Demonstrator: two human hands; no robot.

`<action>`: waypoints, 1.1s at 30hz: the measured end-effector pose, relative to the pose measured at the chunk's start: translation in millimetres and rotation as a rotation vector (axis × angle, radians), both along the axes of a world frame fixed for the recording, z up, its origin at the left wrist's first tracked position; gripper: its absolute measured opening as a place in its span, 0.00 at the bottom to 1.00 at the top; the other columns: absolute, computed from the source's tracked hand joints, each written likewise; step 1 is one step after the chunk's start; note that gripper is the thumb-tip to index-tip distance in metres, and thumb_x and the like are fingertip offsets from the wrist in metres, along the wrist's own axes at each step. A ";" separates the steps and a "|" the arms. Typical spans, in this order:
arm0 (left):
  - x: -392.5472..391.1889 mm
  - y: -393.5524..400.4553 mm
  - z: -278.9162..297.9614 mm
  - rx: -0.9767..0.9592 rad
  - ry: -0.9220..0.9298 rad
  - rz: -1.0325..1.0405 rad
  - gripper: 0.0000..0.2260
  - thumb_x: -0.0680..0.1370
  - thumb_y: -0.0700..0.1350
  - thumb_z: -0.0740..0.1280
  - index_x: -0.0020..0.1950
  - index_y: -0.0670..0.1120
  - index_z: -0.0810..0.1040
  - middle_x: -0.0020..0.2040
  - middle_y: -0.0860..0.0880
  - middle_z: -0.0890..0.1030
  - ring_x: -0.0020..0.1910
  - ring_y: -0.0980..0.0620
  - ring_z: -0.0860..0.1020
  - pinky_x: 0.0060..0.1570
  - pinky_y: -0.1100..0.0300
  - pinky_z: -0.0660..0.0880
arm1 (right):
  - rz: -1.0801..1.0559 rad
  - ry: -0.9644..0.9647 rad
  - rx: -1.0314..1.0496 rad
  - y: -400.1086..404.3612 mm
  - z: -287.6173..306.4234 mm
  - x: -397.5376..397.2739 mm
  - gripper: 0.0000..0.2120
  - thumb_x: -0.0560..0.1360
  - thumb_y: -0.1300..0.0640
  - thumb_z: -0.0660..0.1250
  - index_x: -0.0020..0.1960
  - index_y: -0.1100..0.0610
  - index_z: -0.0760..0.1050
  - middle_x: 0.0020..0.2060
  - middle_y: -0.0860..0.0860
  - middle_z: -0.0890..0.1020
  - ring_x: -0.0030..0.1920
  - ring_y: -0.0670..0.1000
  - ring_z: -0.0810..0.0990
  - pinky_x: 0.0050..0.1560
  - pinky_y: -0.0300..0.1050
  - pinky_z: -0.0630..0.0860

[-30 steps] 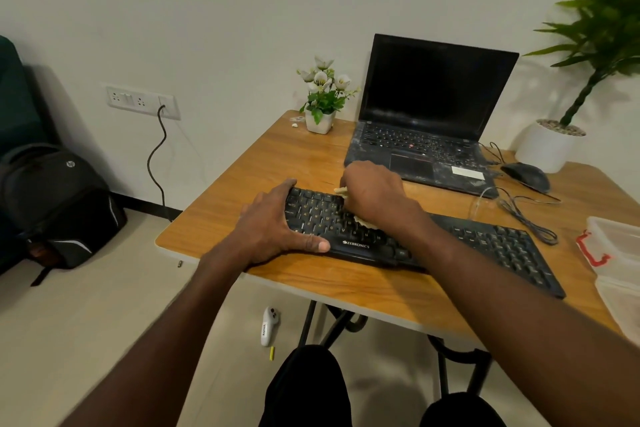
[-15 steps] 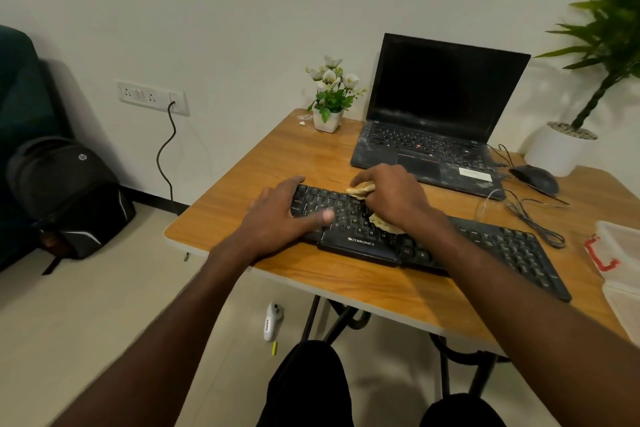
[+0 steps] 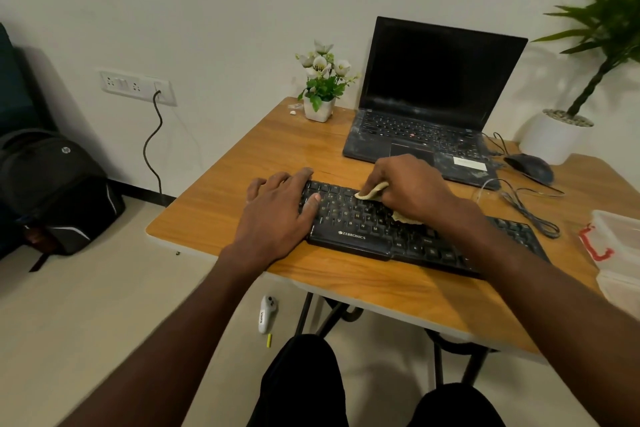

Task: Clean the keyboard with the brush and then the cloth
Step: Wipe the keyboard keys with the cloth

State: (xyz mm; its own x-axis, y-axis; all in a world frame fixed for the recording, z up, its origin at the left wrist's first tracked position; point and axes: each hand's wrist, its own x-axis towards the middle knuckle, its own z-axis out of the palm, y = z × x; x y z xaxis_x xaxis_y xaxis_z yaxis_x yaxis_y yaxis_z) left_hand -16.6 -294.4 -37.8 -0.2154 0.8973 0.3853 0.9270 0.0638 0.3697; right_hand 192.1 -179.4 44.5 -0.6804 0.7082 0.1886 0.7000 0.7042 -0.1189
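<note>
Head view is showing the black keyboard (image 3: 377, 230) lying on the wooden table (image 3: 363, 274), at six o'clock from the laptop (image 3: 429, 107). At its nine o'clock end the left hand (image 3: 277, 215) is resting flat, fingers relaxed (thumb lying on the keys), gripping nothing. Toward three o'clock from it, the right hand (image 3: 412, 191) is curling round a tan cloth (image 3: 372, 191), pressing it onto the keys.

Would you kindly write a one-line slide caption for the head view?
Right hand wipes the keyboard with a cloth while the left hand steadies its end.
</note>
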 end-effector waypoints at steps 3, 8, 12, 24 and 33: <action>-1.1 0.4 -0.6 0.005 -0.012 -0.009 0.25 0.86 0.61 0.50 0.81 0.54 0.65 0.71 0.47 0.78 0.75 0.49 0.70 0.78 0.43 0.56 | -0.008 0.045 0.019 -5.5 -0.1 -8.9 0.15 0.76 0.59 0.74 0.57 0.41 0.86 0.54 0.42 0.85 0.53 0.47 0.82 0.48 0.51 0.81; -0.1 0.9 -1.0 0.003 -0.003 0.006 0.25 0.86 0.61 0.49 0.81 0.54 0.65 0.71 0.47 0.79 0.76 0.49 0.70 0.79 0.41 0.56 | -0.017 -0.003 0.049 -9.3 -10.2 -5.7 0.17 0.76 0.60 0.73 0.58 0.41 0.85 0.53 0.43 0.85 0.52 0.49 0.81 0.45 0.52 0.81; -0.6 1.6 -1.4 0.008 -0.017 0.000 0.25 0.87 0.60 0.49 0.81 0.54 0.66 0.70 0.47 0.79 0.75 0.49 0.70 0.79 0.42 0.57 | -0.152 -0.094 0.052 2.0 5.4 8.8 0.08 0.77 0.55 0.74 0.50 0.42 0.86 0.54 0.46 0.85 0.52 0.50 0.82 0.45 0.49 0.78; 2.2 -0.2 0.9 0.023 -0.026 -0.018 0.21 0.88 0.57 0.53 0.80 0.52 0.67 0.70 0.47 0.79 0.75 0.48 0.70 0.78 0.44 0.58 | -0.242 -0.069 0.171 -5.9 -16.8 22.1 0.17 0.77 0.60 0.72 0.64 0.48 0.83 0.61 0.49 0.84 0.60 0.53 0.82 0.44 0.47 0.75; 3.8 -2.0 2.5 0.020 -0.008 -0.011 0.21 0.89 0.57 0.52 0.80 0.52 0.67 0.70 0.46 0.79 0.75 0.47 0.71 0.78 0.44 0.58 | -0.006 0.021 0.108 -24.1 -18.7 -8.3 0.21 0.77 0.64 0.70 0.65 0.45 0.82 0.53 0.44 0.81 0.54 0.50 0.78 0.46 0.51 0.79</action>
State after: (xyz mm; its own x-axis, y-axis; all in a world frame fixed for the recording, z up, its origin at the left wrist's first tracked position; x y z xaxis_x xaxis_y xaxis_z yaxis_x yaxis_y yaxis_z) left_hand -12.8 -296.4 -35.3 -0.2086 0.8919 0.4012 0.9247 0.0463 0.3779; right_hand 183.8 -203.5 25.8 -0.6713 0.6871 0.2781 0.7025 0.7094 -0.0568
